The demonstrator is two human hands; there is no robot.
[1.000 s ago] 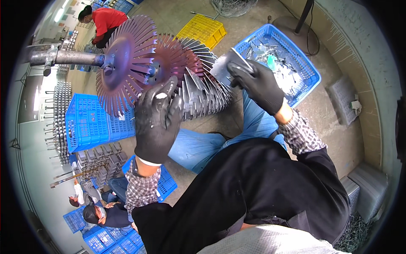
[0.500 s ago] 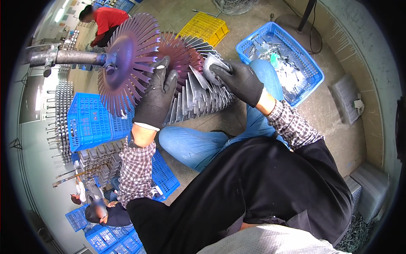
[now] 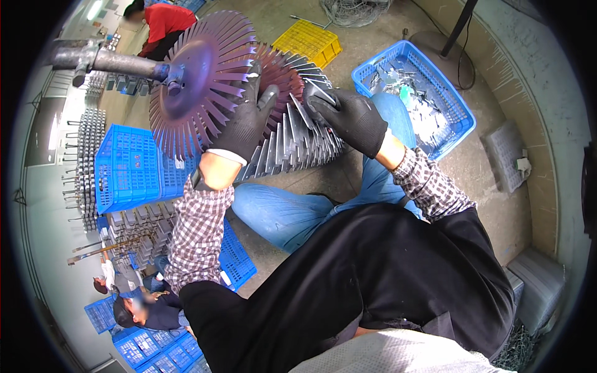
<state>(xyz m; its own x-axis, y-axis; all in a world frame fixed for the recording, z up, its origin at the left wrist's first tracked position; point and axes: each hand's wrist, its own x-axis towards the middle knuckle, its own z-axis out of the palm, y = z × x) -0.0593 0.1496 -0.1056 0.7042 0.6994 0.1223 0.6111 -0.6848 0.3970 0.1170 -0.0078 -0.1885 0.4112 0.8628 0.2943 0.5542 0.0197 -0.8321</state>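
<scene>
My left hand [image 3: 245, 124], in a black glove, reaches between a purple-brown slotted disc [image 3: 185, 84] and a redder slotted disc [image 3: 283, 78] behind it. Its thumb stands apart from its outstretched fingers, whose tips are partly hidden among the blades, and I see nothing held in it. My right hand [image 3: 354, 121], also gloved, is closed round a flat grey metal plate [image 3: 320, 94] beside the redder disc. Below and between the hands, a fanned row of metal plates [image 3: 283, 149] is seated around the rack, edges outward.
A metal shaft [image 3: 118, 63] carries the discs from the left. Metal pieces fill a blue basket [image 3: 463, 127] on the right; a yellow crate [image 3: 309, 42] lies beyond. Blue crates [image 3: 127, 171] stand left. Co-workers sit at far left, one in red [image 3: 168, 25]. A dark pole [image 3: 460, 28] stands upper right.
The plate in my right hand has tilted from showing its broad face to nearly edge-on. My left hand has shifted slightly right and up. The whole view has shifted a little.
</scene>
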